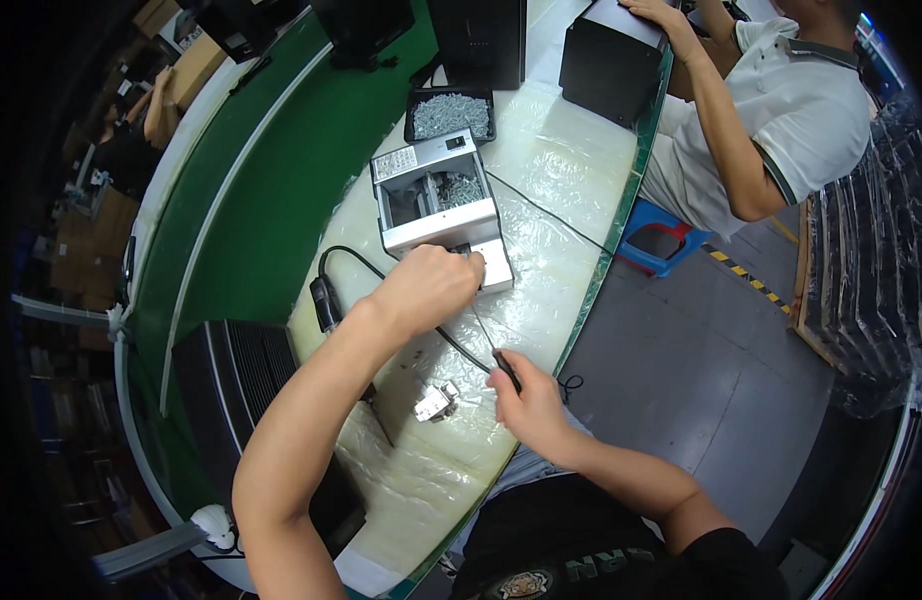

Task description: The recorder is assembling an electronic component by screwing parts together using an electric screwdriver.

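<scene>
Head view: left hand [429, 290] part-hides silver box [443, 224]; black tool [506, 369], tip unclear.

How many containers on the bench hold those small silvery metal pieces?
2: the black tray, heaped with them near the bench's far end, and the silver box just nearer, by the left hand, with pieces in its open compartment. Others may be hidden.

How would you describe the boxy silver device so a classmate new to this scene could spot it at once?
Find the plastic-covered bench beside the green surface. On it, the silver device stands with the left hand at its near end. Unlike the shallow black tray of small metal pieces just beyond, it has a black switch on top.
</scene>
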A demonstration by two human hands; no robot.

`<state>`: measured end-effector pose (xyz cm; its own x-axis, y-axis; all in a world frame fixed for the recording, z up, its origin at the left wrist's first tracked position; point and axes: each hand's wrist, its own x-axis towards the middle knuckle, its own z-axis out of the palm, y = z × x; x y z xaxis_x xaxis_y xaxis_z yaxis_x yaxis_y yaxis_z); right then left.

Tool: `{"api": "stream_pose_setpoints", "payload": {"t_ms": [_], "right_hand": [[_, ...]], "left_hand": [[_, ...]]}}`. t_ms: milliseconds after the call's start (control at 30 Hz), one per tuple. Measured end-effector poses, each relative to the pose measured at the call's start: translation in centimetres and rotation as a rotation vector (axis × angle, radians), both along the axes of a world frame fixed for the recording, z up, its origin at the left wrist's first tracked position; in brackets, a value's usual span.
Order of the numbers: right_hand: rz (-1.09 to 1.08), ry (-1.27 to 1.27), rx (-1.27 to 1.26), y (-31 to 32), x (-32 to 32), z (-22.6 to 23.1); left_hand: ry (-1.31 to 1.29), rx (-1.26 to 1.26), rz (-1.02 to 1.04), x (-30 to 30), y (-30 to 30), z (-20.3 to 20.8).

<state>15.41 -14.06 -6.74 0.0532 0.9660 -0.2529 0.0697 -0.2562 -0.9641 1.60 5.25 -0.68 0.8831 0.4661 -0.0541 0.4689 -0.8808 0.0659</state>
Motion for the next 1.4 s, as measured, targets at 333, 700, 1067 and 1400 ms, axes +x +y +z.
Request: {"api": "stream_pose_setpoints", "payload": {"t_ms": [333, 700, 1067, 1400], "right_hand": [[-0.217, 0.114, 0.119, 0.6, 4.4, -1.4], [0.049, 0.24, 0.459, 2.2, 3.0, 6.1], [0.078, 0.065, 0.545, 0.0, 4.7, 7.3], [-0.374, -0.605, 0.908, -7.4, 12.7, 5.1]], "left_hand": [[-0.323, 0.014, 0.137, -1.2, -2.2, 0.5], [-0.966, 0.225, 0.018, -0.2, -10.6, 2.9], [-0.785, 0.286, 0.063, -0.1, -14.9, 2.5], [-1.034, -0.214, 0.524, 3.0, -21.8, -6.7]]}}
